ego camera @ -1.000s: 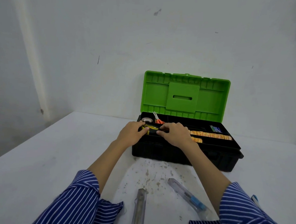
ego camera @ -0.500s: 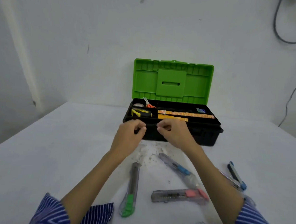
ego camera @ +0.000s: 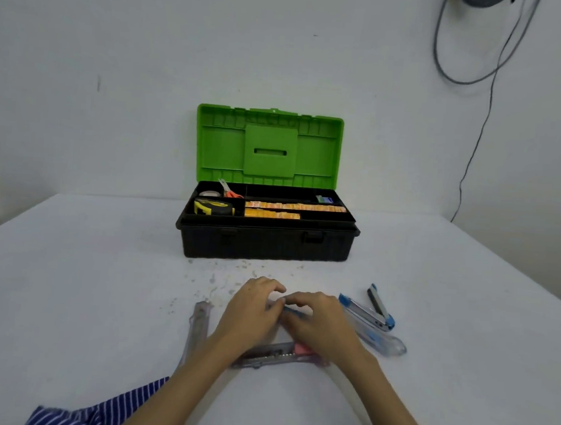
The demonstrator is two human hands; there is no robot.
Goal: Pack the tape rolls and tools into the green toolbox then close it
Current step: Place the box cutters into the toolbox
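Before the open toolbox (ego camera: pixel 264 244), both hands — left hand (ego camera: pixel 251 314), right hand (ego camera: pixel 318 325) — together, fingertips pinching a clear blue-slider cutter (ego camera: pixel 379 339).

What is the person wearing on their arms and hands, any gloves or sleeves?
No gloves: both the left hand and the right hand are bare, with no rings, watch or bands visible. The forearms are bare too. A blue shirt sleeve with thin white stripes shows on the left arm, pushed up toward the elbow. The right sleeve is out of view.
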